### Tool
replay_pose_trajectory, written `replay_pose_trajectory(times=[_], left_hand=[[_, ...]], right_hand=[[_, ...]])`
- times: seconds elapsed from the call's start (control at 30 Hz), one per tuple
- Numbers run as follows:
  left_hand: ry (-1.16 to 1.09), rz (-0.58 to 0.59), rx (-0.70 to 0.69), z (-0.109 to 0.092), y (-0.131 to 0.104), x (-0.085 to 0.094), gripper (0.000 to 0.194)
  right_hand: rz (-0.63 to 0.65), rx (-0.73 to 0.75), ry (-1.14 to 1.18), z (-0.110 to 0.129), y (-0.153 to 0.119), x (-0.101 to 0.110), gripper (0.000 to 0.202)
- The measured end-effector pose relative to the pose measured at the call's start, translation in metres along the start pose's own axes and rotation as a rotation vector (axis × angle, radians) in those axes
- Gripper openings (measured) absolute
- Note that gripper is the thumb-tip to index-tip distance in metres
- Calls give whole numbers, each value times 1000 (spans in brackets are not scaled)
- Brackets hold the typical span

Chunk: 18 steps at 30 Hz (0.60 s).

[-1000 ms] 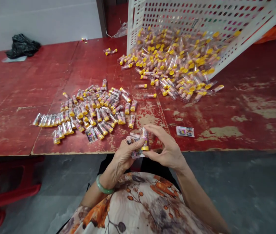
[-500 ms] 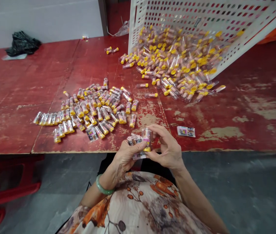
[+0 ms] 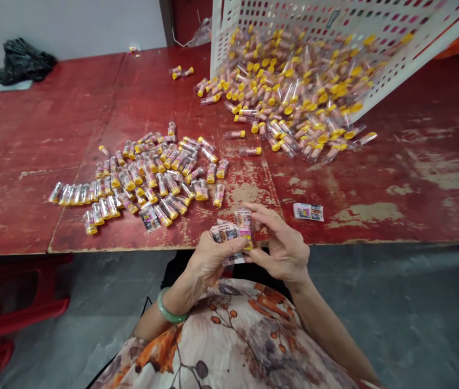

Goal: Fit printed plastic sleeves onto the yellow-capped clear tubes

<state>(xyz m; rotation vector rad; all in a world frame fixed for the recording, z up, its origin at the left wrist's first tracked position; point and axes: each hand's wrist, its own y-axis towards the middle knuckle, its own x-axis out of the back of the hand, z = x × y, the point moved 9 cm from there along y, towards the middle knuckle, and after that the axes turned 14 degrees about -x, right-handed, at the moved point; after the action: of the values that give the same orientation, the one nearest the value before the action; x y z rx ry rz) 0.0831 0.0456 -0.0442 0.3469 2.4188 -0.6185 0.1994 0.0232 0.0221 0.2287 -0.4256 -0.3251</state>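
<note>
A: Where does the held tube point(image 3: 244, 224) lie?

B: Just below the middle of the frame, roughly upright in view with its yellow end down, by the near edge of the red surface point(image 3: 42, 116).

A: And relative to the fingers?

B: Those of the right hand point(image 3: 285, 249) are clamped on it, the index finger at its upper end, the thumb near its lower end. The left hand point(image 3: 207, 257) is closed on a sheaf of printed slips point(image 3: 224, 233), immediately left of the tube; its thumb reaches across to the tube's lower part.

A: What lies around them?

B: Left of centre, a cluster of labelled tubes point(image 3: 152, 168), with a loose slip point(image 3: 149, 218) at its lower edge; right of the right hand, a small slip stack point(image 3: 308, 212); upper right, yellow-capped tubes point(image 3: 290, 102) spilling from a white basket point(image 3: 216, 38); upper left, a black bag point(image 3: 24, 60).
</note>
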Motion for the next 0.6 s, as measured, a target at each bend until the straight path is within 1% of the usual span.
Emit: replay_pose_trajectory(times=[0.13, 0.3, 0.47, 0.6], left_hand=[[-19, 24, -7, 0, 2, -1, 38], [-33, -4, -7, -1, 5, 4, 38], [-31, 21, -15, -3, 5, 7, 38], [-9, 60, -8, -4, 4, 9, 36]], right_hand=[[60, 46, 59, 4, -2, -3, 58], [152, -21, 138, -3, 0, -14, 59], [180, -24, 189, -5, 2, -22, 57], [197, 24, 186, 0, 5, -25, 61]])
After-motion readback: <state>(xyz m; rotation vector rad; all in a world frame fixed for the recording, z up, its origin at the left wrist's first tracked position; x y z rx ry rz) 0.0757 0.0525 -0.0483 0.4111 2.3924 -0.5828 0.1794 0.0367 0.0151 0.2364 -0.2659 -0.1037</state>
